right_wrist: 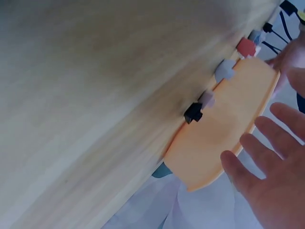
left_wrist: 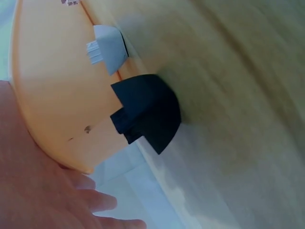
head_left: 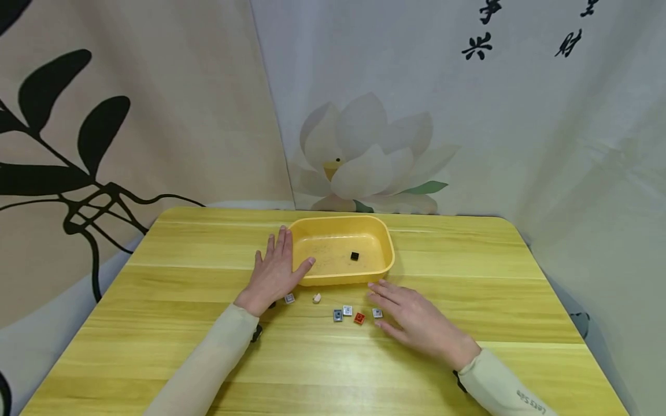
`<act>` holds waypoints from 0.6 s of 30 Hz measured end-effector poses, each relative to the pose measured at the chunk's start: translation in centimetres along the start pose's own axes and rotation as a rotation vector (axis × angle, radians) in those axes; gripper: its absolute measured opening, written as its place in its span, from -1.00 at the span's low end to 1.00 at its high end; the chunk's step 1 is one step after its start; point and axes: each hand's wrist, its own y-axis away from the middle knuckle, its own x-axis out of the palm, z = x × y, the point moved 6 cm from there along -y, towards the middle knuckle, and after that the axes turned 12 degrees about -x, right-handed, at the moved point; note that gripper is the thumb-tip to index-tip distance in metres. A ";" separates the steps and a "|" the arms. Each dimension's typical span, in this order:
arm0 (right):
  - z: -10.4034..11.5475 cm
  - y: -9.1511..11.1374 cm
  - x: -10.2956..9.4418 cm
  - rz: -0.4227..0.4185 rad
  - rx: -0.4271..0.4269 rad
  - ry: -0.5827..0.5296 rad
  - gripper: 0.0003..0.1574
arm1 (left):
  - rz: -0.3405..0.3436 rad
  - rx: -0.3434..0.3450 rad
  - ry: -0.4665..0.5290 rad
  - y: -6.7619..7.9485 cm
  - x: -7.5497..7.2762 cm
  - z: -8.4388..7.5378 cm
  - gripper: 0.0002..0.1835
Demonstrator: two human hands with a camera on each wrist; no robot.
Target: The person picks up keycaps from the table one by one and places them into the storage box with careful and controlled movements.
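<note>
My left hand (head_left: 274, 271) rests on the left rim of a yellow plastic basin (head_left: 340, 279), fingers straight and the thumb reaching over the rim. Inside the basin lies a small black square piece (head_left: 355, 256). In the left wrist view, a dark piece (left_wrist: 147, 107) with a protruding stem stands beside the basin wall, near a light grey piece (left_wrist: 112, 47). My right hand (head_left: 416, 320) is spread, palm down, close to the basin's front right corner. Near its thumb lies a whitish square piece (head_left: 377, 313); nothing shows in its fingers.
In front of the basin lie a red piece (head_left: 359, 318), a white piece (head_left: 347, 311), a blue-grey piece (head_left: 337, 315), a cream piece (head_left: 317, 298) and another whitish piece (head_left: 289, 299). The wooden table (head_left: 447, 254) ends at a printed curtain (head_left: 364, 86) behind.
</note>
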 end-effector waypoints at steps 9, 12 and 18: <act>0.6 0.4 1.2 0.115 -0.065 -0.008 -0.29 | 0.014 -0.007 0.013 0.0 -0.2 0.1 0.13; 0.7 0.6 1.5 0.132 -0.070 -0.025 -0.31 | 0.015 -0.012 0.007 0.0 -0.3 0.2 0.13; 0.8 0.5 1.7 0.162 -0.086 -0.016 -0.38 | 0.025 -0.019 -0.010 -0.1 -0.2 0.3 0.13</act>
